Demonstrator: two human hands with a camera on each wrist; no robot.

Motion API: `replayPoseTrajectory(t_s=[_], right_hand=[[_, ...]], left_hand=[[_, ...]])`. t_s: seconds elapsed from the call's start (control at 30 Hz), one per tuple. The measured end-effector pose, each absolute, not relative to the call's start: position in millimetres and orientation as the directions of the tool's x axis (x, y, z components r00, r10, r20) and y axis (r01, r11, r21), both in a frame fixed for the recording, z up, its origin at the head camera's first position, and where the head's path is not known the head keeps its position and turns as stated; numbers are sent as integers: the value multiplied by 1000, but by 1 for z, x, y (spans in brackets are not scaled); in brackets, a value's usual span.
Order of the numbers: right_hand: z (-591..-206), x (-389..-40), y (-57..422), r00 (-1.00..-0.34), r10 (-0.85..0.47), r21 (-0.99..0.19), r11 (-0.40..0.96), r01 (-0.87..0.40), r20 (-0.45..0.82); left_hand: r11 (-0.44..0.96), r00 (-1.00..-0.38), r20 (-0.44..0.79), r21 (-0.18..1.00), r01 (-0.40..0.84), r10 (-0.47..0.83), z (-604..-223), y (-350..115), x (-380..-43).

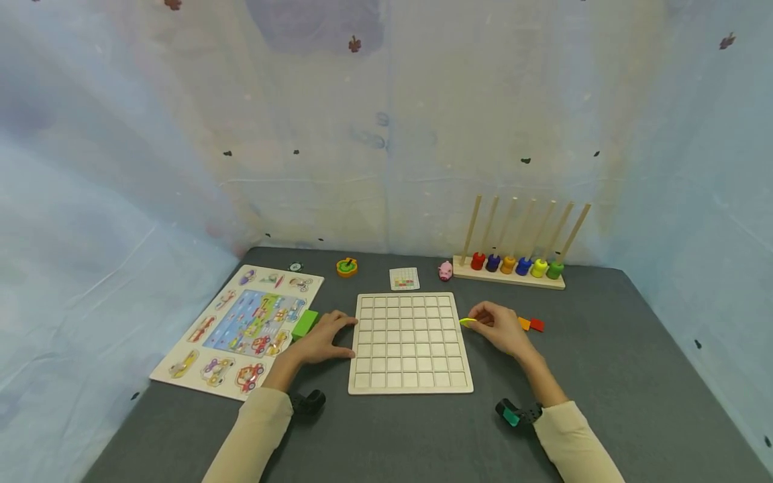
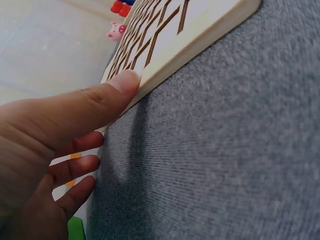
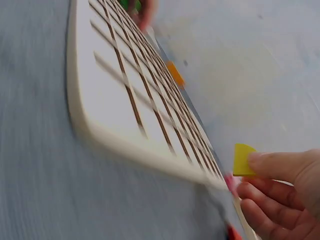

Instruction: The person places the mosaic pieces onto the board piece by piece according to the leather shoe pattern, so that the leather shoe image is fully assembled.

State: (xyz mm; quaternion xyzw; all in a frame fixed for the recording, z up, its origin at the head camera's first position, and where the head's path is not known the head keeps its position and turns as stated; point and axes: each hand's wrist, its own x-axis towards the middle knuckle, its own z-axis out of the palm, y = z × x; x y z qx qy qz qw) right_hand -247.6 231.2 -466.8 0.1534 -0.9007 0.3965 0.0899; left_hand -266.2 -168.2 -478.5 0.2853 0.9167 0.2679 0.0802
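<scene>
A pale wooden grid board (image 1: 410, 343) with square cells lies at the middle of the table. My left hand (image 1: 323, 339) rests at its left side. In the left wrist view the thumb (image 2: 125, 82) touches the rim and the other fingers are spread further along that edge. Past the right edge of the board, my right hand (image 1: 500, 327) pinches a small yellow tile (image 3: 242, 160) between thumb and fingers. The tile has one rounded side. An orange tile (image 1: 524, 324) and a red tile (image 1: 537, 325) lie to the right of that hand.
Left of the board lies a picture puzzle (image 1: 181, 362), a green block (image 1: 304, 324) on its right edge. Behind the board are a pattern card (image 1: 404, 279), a pink pig (image 1: 445, 271), a round orange-green toy (image 1: 347, 267) and a peg stand (image 1: 510, 278) with coloured pieces.
</scene>
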Motion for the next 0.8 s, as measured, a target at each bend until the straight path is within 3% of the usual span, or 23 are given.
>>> replayPoseTrajectory(t_s=[0.4, 0.8], right_hand=[[-477, -262, 131, -882, -350, -767, 453, -454, 316], [-487, -267, 77, -852, -424, -744, 450, -493, 308]], left_hand=[[686, -816, 19, 531, 498, 578, -475, -168, -266], [694, -823, 17, 528, 490, 568, -475, -167, -265]])
